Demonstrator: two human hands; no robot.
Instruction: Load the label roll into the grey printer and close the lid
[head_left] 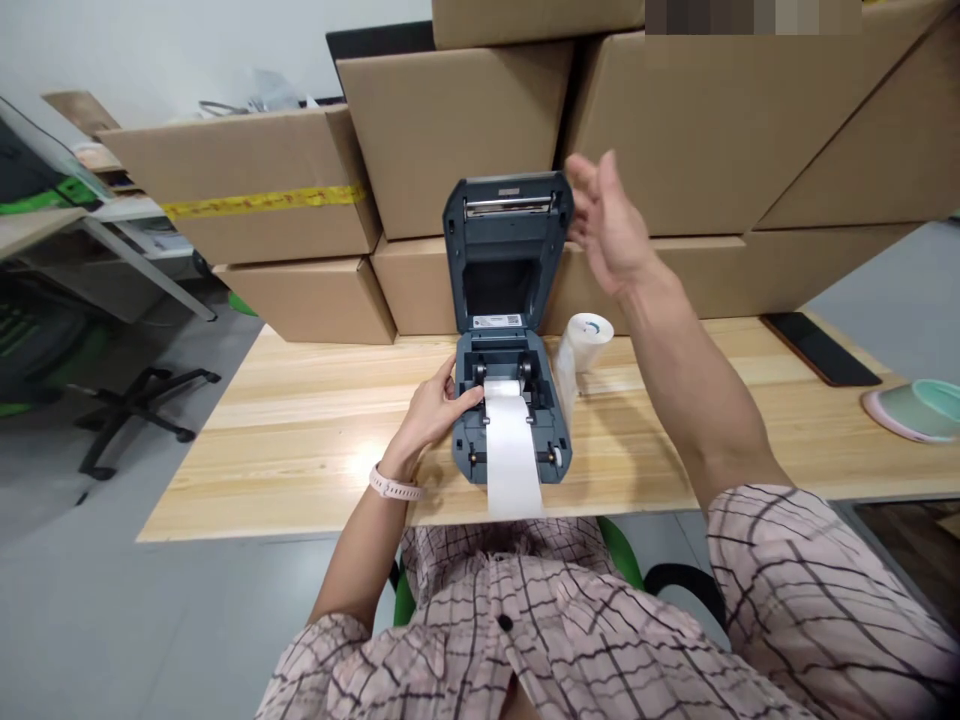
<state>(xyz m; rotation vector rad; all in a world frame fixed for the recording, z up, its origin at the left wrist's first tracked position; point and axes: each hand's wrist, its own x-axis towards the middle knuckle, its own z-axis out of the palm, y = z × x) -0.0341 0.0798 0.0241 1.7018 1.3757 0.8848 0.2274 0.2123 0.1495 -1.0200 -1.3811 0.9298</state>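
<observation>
A dark grey label printer (469, 440) stands on the wooden table with its lid (499, 250) raised. White label paper (514, 460) runs out of its middle and over the table's front edge. My left hand (439, 405) rests on the printer's left side, thumb reaching in beside the paper, fingers partly hidden behind the casing. At the raised lid's upper right edge is my right hand (606, 225), fingers spread, the tips partly behind the lid; whether they touch it I cannot tell. Just right of the printer stands a roll of white labels (589, 340).
Cardboard boxes (457, 140) are stacked along the table's back edge. On the right of the wooden table (300, 440) lie a dark phone (821, 348) and a pale green and pink cup-like thing (919, 408). A wheeled chair base (142, 410) stands on the floor at left.
</observation>
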